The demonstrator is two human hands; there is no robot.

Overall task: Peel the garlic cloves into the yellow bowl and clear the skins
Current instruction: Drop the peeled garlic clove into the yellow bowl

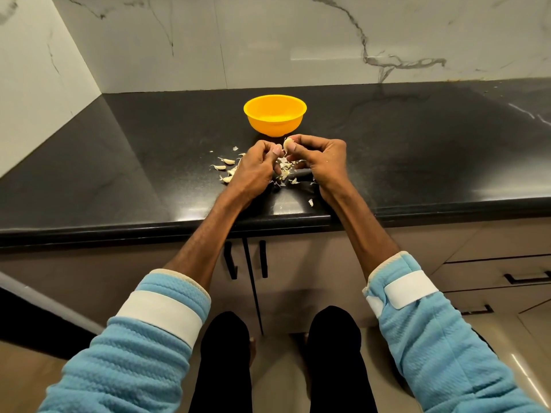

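A yellow bowl [275, 115] stands on the black counter, just beyond my hands. My right hand [320, 158] pinches a pale garlic clove [287, 143] between thumb and fingers, held above the counter. My left hand [256, 165] is curled close beside it, its thumb tip near the clove; whether it touches the clove is unclear. Unpeeled cloves [224, 166] lie to the left of my left hand. Loose garlic skins [285, 169] are scattered under and between both hands. The bowl's contents are not visible from here.
The black counter [119, 162] runs left and right, with a rounded front edge [149, 231] near my forearms. A marble wall rises behind the bowl and on the left. One skin scrap [311, 202] lies near the front edge. Cabinet doors with black handles are below.
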